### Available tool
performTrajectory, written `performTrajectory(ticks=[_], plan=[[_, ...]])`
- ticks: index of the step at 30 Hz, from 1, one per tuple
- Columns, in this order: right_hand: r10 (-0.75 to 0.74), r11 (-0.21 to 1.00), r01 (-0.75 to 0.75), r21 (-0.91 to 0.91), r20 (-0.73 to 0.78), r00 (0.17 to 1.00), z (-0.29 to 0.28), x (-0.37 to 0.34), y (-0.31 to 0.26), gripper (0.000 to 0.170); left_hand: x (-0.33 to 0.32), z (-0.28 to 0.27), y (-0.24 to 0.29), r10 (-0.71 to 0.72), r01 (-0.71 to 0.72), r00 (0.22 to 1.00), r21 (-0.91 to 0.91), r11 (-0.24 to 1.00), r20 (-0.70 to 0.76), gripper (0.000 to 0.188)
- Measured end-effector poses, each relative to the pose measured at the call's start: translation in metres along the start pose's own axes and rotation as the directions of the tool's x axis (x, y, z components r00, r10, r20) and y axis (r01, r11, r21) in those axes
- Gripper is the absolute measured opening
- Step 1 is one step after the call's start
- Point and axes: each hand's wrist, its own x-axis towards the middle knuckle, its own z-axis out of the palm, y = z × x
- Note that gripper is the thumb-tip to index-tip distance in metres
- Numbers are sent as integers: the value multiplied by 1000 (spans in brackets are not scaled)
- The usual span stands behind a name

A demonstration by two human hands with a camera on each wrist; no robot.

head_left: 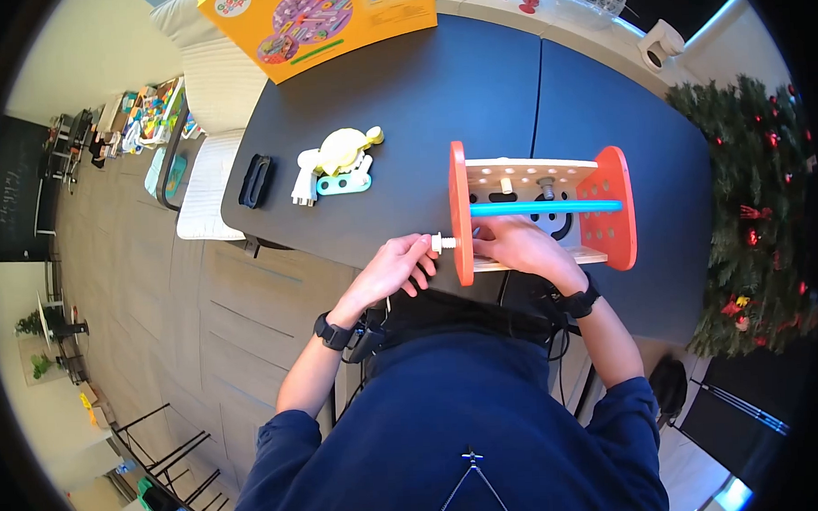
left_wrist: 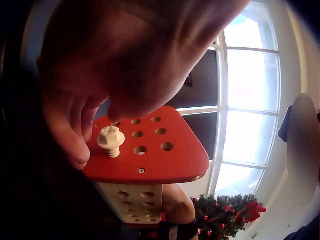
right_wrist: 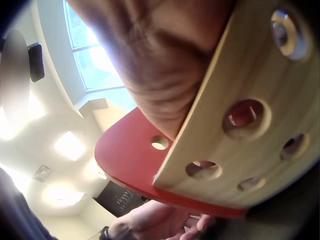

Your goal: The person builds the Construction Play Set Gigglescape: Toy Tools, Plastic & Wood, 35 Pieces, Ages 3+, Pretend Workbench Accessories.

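Note:
A white bolt (head_left: 442,243) (left_wrist: 111,139) with a hexagonal head has its threaded end at a hole in the red left end panel (head_left: 461,209) (left_wrist: 185,160) of a wooden toy bench. Beside the bolt head is my left hand (head_left: 393,269) (left_wrist: 120,60), its thumb close to it and its other fingers loosely bent; the left wrist view shows a gap between fingers and bolt. My right hand (head_left: 521,247) (right_wrist: 160,60) reaches inside the bench behind that panel, against the wooden board (right_wrist: 235,75). Its fingertips are mostly hidden. A blue rod (head_left: 547,207) spans the two end panels.
Pale yellow and white toy parts (head_left: 342,154) with a mint perforated strip (head_left: 343,183) lie left on the dark table (head_left: 403,93). A black tray (head_left: 256,181) is near its left edge. An orange box (head_left: 329,24) stands behind; a decorated tree (head_left: 741,217) is at right.

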Motion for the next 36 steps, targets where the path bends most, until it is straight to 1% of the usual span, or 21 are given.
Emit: performTrajectory(ticks=[3, 6, 9, 12, 13, 15, 16, 18, 21, 24, 27, 30, 33, 36], plan=[[15, 1000, -15, -7, 14, 1000, -4, -1, -6, 32, 0, 4, -3, 98, -97, 995, 24, 995, -24, 45], [-10, 1000, 11, -18, 11, 1000, -4, -1, -4, 31, -9, 8, 7, 57, -59, 997, -42, 997, -59, 44], [-16, 1000, 16, -20, 15, 1000, -5, -2, -7, 31, -4, 0, 1, -13, 10, 999, -64, 998, -37, 44], [-13, 1000, 14, -13, 13, 1000, -4, -2, -8, 31, 1, -1, 4, -35, 35, 999, 5, 999, -12, 49], [-13, 1000, 13, -10, 9, 1000, -4, -2, -7, 31, 3, 0, 3, -18, 18, 1000, -6, 1000, -4, 48], [-39, 999, 39, -26, 18, 999, -1, 1, 2, 36, 7, 1, -1, 16, -16, 1000, -26, 1000, 13, 45], [-52, 998, 53, -34, 22, 998, -1, 2, 5, 39, 7, 1, 0, 14, -14, 1000, -23, 1000, 12, 40], [-52, 998, 53, -25, 21, 998, -1, 2, 5, 38, 5, 2, 1, 6, -6, 1000, -18, 1000, 11, 31], [-56, 998, 57, -30, 35, 998, 0, 3, 7, 39, -3, 3, 3, 146, -146, 989, 18, 989, 2, 25], [-48, 998, 49, -28, 35, 998, 0, 2, 4, 38, -6, 4, 5, 159, -159, 987, 73, 985, 2, 27], [-42, 999, 42, -17, 32, 999, -2, 0, 1, 38, -9, 6, 15, 81, -81, 995, -5, 997, -51, 26], [-36, 999, 37, -20, 31, 999, -2, 1, 1, 37, 0, 3, 11, 6, -5, 998, 14, 1000, -62, 28], [-24, 1000, 25, -19, 33, 999, -3, 0, -1, 37, 3, 3, 6, 3, -3, 1000, -6, 1000, -17, 29], [-17, 999, 18, -31, 33, 999, -3, 0, -1, 37, 2, 4, 2, 75, -75, 997, 26, 997, -20, 26]])
